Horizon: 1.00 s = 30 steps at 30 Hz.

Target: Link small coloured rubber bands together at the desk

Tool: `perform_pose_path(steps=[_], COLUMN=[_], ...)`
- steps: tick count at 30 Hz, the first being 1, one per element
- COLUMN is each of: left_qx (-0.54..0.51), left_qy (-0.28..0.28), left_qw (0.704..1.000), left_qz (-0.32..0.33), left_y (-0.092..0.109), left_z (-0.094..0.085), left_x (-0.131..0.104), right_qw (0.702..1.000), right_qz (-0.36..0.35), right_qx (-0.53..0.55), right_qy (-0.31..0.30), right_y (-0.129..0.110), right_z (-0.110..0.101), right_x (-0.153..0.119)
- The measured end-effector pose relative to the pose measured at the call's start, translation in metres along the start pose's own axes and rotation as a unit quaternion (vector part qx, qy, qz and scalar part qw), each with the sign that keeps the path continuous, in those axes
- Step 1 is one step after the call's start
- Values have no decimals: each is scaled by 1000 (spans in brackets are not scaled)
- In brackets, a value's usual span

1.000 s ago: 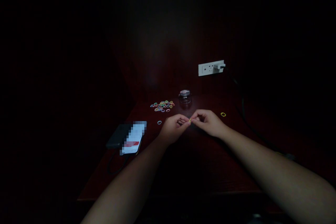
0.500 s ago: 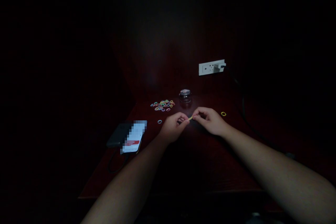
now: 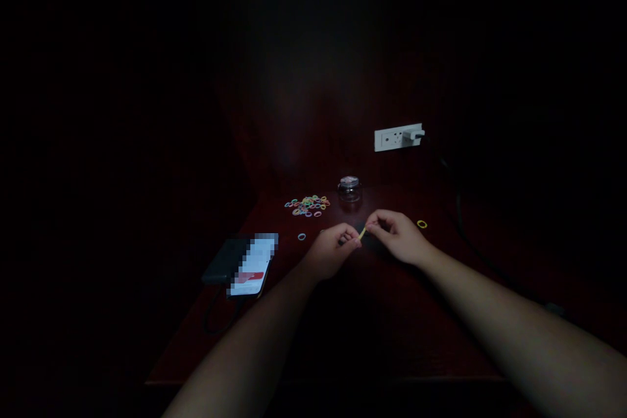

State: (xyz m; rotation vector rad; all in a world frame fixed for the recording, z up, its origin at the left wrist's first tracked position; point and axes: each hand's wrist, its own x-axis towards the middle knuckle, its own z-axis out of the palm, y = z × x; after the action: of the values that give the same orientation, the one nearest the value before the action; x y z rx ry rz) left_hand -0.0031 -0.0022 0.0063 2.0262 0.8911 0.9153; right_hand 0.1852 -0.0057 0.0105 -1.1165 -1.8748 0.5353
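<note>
Stretched longer between both hands, yellow band (image 3: 362,233) was on show now; left hand (image 3: 334,249) and right hand (image 3: 398,235) each had an end pinched, grip basically closed; over the table (image 3: 372,339)

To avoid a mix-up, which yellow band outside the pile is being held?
The held yellow band spans the left hand and right hand; the loose yellow band lies on the table, to their right.

White rectangular wall socket (image 3: 383,140): white plug (image 3: 413,136) seated, dark thin cable (image 3: 459,206) trailing from it. Dark red table (image 3: 392,339): lit-screen phone (image 3: 255,268) lying beside flat black rectangular box (image 3: 225,261), left side.
</note>
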Motion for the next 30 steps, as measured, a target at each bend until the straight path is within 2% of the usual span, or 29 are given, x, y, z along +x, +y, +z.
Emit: perform_pose_path(steps=[3, 8, 11, 14, 25, 30], left_qx=[0, 20, 11, -1, -11, 6], left_qy=[2, 21, 47, 66, 70, 91], left_qw=[1000, 1000, 999, 998, 997, 996], left_qz=[-2, 4, 10, 12, 0, 4], left_y=[3, 3, -1, -4, -9, -10], left_z=[0, 1, 2, 3, 4, 3], left_x=[0, -1, 0, 1, 3, 4], right_qw=[1000, 998, 997, 997, 996, 997], right_qz=[5, 7, 9, 12, 11, 1], right_qx=[8, 41, 49, 55, 74, 63], right_qy=[4, -48, -60, -60, -53, -44], right_y=[1, -2, -3, -4, -7, -5], right_z=[0, 2, 4, 4, 3, 3], right_x=[1, -1, -3, -3, -1, -2])
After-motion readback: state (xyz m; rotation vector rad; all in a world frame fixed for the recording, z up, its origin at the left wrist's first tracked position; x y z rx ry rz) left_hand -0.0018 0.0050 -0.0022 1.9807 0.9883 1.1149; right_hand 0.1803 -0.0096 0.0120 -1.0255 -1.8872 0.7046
